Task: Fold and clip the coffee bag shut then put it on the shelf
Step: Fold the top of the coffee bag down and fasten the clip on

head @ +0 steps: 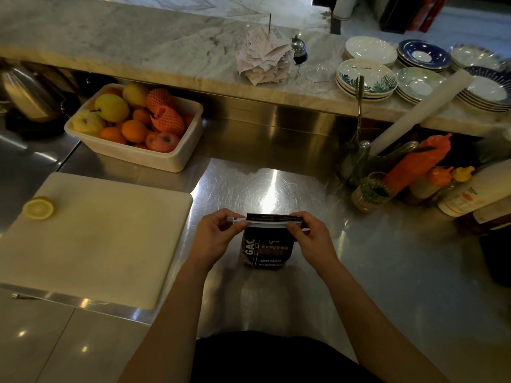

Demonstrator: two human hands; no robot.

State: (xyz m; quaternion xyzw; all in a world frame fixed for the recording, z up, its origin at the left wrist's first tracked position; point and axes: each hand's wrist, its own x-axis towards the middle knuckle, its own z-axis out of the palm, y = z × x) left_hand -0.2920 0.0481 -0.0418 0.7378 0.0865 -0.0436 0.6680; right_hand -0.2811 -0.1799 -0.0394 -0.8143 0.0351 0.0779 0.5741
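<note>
A dark coffee bag (266, 251) with white lettering stands upright on the steel counter (359, 258), its top folded over. A long white clip (265, 222) runs across the fold, its left end sticking out past the bag. My left hand (218, 236) pinches the clip's left end at the bag's top corner. My right hand (309, 237) grips the bag's top right corner and the clip there. Whether the clip is fully snapped shut I cannot tell.
A white cutting board (91, 239) with half a lemon (38, 208) lies to the left. A tub of fruit (138, 125) stands behind it. Sauce bottles (442, 183) crowd the right. The raised marble ledge (138, 45) carries stacked plates (367, 78), receipts (265, 56) and a bell.
</note>
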